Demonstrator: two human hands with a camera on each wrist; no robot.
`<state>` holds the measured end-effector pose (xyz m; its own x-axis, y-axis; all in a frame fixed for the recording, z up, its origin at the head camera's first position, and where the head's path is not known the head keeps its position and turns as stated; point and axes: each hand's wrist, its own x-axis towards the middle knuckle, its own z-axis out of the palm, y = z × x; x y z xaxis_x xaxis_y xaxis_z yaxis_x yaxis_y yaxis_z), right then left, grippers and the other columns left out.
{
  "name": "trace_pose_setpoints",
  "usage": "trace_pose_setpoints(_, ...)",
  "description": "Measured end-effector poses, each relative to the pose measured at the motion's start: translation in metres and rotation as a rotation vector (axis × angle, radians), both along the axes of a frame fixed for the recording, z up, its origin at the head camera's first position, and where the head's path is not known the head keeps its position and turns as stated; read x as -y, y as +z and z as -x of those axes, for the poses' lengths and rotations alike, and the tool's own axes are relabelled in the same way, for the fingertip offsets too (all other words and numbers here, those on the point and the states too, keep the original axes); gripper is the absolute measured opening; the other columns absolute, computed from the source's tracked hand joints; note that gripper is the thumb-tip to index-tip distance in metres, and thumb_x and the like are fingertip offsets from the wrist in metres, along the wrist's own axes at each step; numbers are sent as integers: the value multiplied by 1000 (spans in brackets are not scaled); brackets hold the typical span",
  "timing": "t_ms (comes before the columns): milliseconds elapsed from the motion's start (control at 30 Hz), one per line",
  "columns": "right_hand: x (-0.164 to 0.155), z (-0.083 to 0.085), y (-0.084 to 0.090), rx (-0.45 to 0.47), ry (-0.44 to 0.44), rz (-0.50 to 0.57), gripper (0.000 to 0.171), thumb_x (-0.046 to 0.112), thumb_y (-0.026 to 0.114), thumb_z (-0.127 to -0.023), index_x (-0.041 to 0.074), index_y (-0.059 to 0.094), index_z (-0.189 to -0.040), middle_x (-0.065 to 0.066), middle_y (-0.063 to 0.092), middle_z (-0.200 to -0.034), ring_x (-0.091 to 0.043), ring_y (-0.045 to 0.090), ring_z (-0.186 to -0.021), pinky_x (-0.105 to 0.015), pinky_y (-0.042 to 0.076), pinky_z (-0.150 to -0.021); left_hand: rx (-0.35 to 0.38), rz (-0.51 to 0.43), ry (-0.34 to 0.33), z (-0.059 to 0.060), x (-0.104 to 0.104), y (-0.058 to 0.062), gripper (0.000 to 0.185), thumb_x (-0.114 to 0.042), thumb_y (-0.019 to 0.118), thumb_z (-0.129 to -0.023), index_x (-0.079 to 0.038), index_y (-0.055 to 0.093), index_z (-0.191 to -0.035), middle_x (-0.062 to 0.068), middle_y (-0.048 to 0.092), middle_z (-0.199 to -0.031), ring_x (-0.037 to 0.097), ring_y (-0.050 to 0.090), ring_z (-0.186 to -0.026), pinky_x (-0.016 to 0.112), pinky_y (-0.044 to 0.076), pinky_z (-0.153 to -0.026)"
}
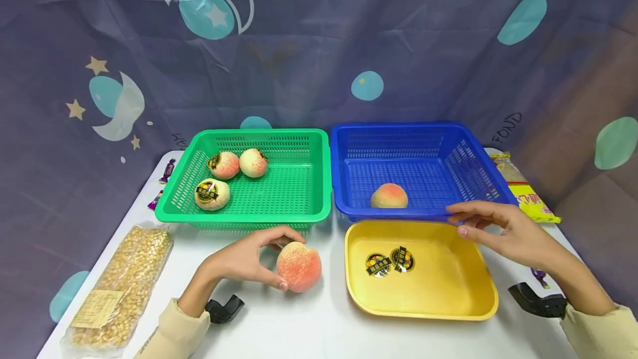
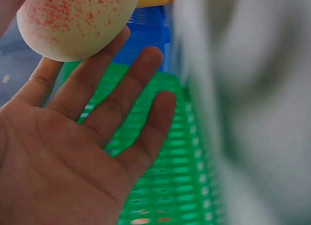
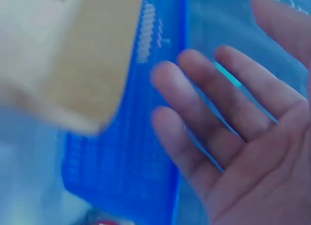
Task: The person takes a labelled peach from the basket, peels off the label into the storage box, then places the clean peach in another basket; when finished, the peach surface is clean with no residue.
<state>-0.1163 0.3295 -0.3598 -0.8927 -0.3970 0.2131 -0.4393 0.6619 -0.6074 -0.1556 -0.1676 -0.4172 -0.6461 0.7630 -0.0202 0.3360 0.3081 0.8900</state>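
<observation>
My left hand [image 1: 249, 259] holds a pink and cream peach [image 1: 299, 266] over the white table in front of the green basket. Thumb and forefingers grip the fruit, while the other fingers [image 2: 148, 123] spread away from it in the left wrist view. Over the back right corner of a yellow tray [image 1: 423, 311], beside the blue basket's front rim, hovers my right hand [image 1: 508, 232], its fingers relaxed and nothing in it. Two round black stickers [image 1: 379, 265] lie in the tray. A single peach [image 1: 390, 196] sits in the blue basket [image 1: 399, 133].
The green basket [image 1: 279, 218] holds several peaches [image 1: 212, 195] at its left side. A bag of corn kernels [image 1: 119, 287] lies at the left; a yellow snack packet [image 1: 530, 198] is right of the blue basket. A patterned curtain [image 1: 309, 43] hangs behind the table [image 1: 279, 331].
</observation>
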Motion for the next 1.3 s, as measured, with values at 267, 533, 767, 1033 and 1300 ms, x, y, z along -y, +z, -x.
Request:
trace_pose_setpoints(267,-39,14,-4,-138,-364,-98,53,22,79,-88,8,63,-137,-3,62,-140,-24,45,-126,-48,32,-100,-60,-95,-4,-3,15,42,74,-22,93,-73,-19,56,-137,-4,68,-129,15,65,-118,30,51,-102)
trace_pose_setpoints(533,-54,29,-25,-6,-405,-268,86,41,61,-98,-3,20,-160,-37,20,-161,-67,18,-134,-72,17,-85,-157,-117,47,15,16,79,75,-14,92,-72,-23,56,-137,-1,70,-127,16,67,-113,34,55,-90)
trace_pose_setpoints(767,-58,34,-33,23,-416,-284,94,45,60,-98,-2,7,-162,-32,7,-166,-69,11,-138,-78,13,-89,-162,-141,106,51,-2,96,73,-11,91,-73,-23,57,-137,-1,69,-126,19,66,-113,40,55,-90)
trace_pose_setpoints(1033,-58,32,-37,21,-405,-248,92,41,58,-99,0,5,-162,-28,1,-168,-66,9,-144,-85,7,-100,-191,-231,115,101,-44,104,70,-11,86,-79,-22,56,-141,2,71,-121,20,66,-110,52,52,-92)
trace_pose_setpoints(1300,-59,33,-40,20,-380,-203,90,38,57,-100,-1,4,-162,-28,-3,-168,-66,5,-146,-82,-1,-111,-163,-258,109,136,-93,103,67,-14,85,-81,-22,56,-141,2,68,-127,18,66,-112,44,56,-93)
